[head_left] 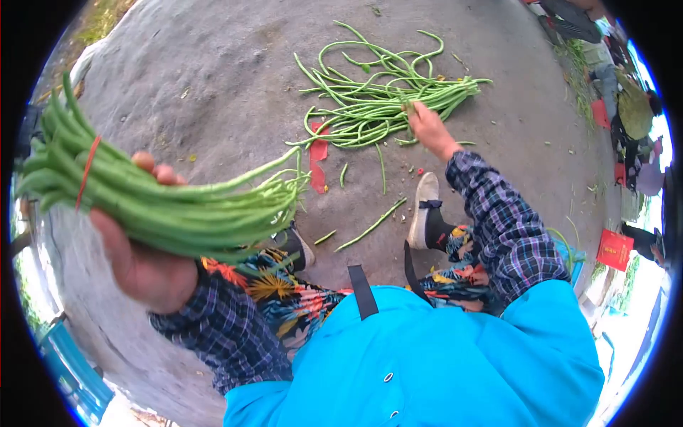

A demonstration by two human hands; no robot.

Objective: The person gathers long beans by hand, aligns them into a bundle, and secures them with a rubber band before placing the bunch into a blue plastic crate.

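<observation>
At the near left, the left hand (146, 267) was raised, palm up, fingers wrapped around a bundle of long beans (156, 203) tied by a red band (87, 171). Farther right, the right hand (429, 128) stretched out, fingers pinching a bean in the loose pile (377, 99) on the ground (213, 78).

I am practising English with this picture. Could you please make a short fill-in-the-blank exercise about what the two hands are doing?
1. The left hand holds a bundle of long beans tied with a thin ____ band.
2. The right hand reaches into the loose pile of long beans lying on the ____.
3. The sleeve on the right arm has a ____ pattern.

Missing words: red; ground; plaid
</observation>
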